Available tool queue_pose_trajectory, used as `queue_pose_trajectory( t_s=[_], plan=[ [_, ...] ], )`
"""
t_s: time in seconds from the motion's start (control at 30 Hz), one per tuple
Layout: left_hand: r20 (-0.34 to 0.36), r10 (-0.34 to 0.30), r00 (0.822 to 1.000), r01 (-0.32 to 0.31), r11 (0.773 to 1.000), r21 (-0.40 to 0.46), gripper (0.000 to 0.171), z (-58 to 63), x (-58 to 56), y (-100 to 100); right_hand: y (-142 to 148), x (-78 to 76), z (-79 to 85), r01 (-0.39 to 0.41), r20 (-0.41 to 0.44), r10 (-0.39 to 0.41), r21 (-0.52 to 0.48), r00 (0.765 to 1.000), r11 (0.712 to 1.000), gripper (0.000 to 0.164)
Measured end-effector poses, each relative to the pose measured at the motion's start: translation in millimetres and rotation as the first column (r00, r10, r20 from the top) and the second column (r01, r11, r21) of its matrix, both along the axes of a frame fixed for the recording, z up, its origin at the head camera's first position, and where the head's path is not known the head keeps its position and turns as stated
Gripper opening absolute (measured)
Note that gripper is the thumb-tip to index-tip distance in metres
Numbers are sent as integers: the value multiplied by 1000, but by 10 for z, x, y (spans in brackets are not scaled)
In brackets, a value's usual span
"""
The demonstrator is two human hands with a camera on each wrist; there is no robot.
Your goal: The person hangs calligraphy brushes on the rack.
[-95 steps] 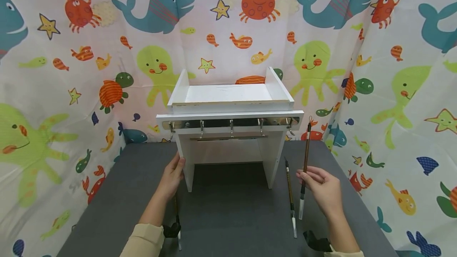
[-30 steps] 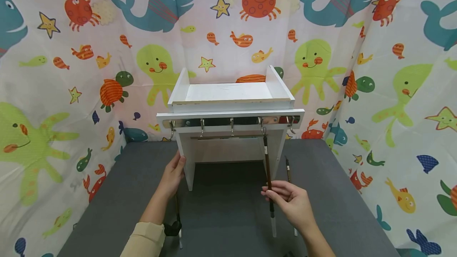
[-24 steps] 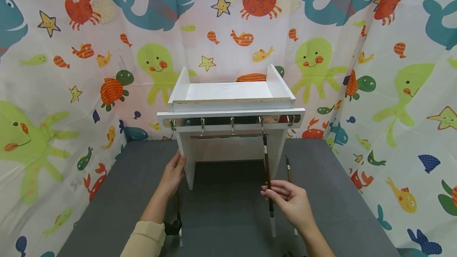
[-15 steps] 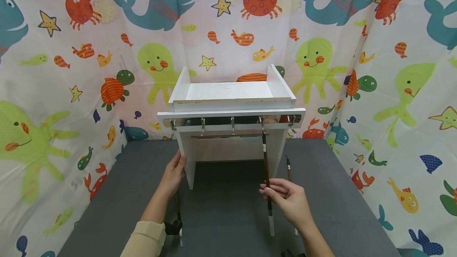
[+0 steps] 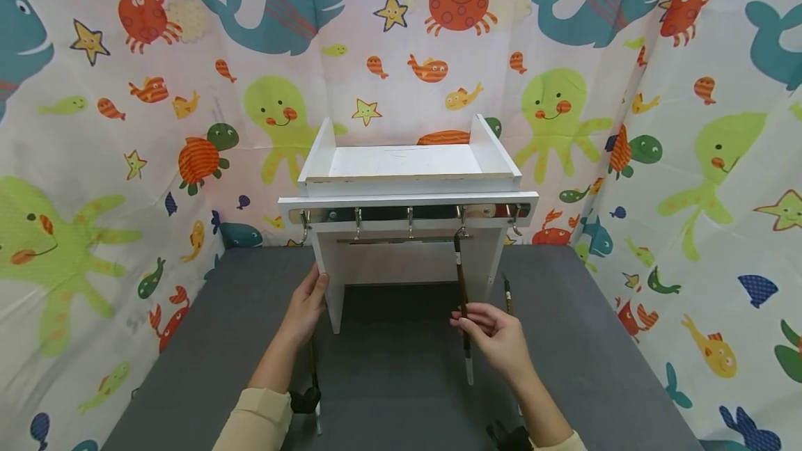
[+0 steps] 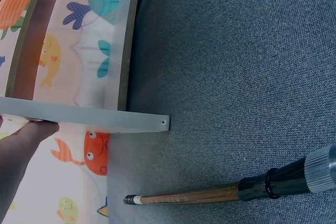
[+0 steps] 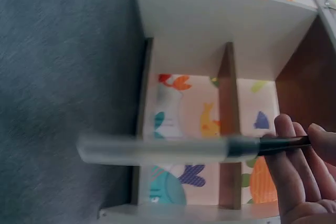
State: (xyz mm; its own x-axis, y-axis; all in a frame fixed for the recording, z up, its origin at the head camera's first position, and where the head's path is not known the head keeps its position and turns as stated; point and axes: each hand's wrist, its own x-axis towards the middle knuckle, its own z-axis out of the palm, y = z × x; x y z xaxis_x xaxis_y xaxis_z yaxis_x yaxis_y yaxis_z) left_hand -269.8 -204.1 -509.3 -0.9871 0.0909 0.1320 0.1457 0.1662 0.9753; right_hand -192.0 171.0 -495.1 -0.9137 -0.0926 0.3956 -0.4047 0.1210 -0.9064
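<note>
My right hand [image 5: 495,336] pinches a dark brown calligraphy brush [image 5: 461,284] between thumb and fingers. The brush hangs nearly upright, its clear-capped end down, and its upper end overlaps the second hook from the right [image 5: 462,221] in the head view. In the right wrist view its clear cap [image 7: 157,150] is motion-blurred. My left hand [image 5: 303,306] holds the front edge of the left side panel [image 6: 84,115] of a white wooden shelf [image 5: 407,186]. Along the shelf's front runs a metal rail [image 5: 382,214] with several hooks.
Right of the shelf, another brush [image 5: 508,296] lies on the grey table [image 5: 388,381], partly behind my right hand and forearm. One more brush [image 6: 189,196] lies beside the left panel, partly under my left wrist in the head view. A sea-animal printed curtain [image 5: 388,33] surrounds the table.
My right hand has carried the brush from the shelf's right side to the second hook from the right, and lately raised it slightly leftward. The left hand stays on the panel.
</note>
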Motion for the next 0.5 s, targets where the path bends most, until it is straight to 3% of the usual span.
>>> queue_pose_trajectory(
  t_s=[0.13,0.5],
  plan=[
    [5,-12,1000,12,1000,14,62,3,4,-1,-30,-42,-102,53,-85,-46,80,995,995,23],
    [21,-32,999,31,999,40,62,25,22,-6,45,-113,-152,174,-101,-164,107,981,979,21]
  ],
)
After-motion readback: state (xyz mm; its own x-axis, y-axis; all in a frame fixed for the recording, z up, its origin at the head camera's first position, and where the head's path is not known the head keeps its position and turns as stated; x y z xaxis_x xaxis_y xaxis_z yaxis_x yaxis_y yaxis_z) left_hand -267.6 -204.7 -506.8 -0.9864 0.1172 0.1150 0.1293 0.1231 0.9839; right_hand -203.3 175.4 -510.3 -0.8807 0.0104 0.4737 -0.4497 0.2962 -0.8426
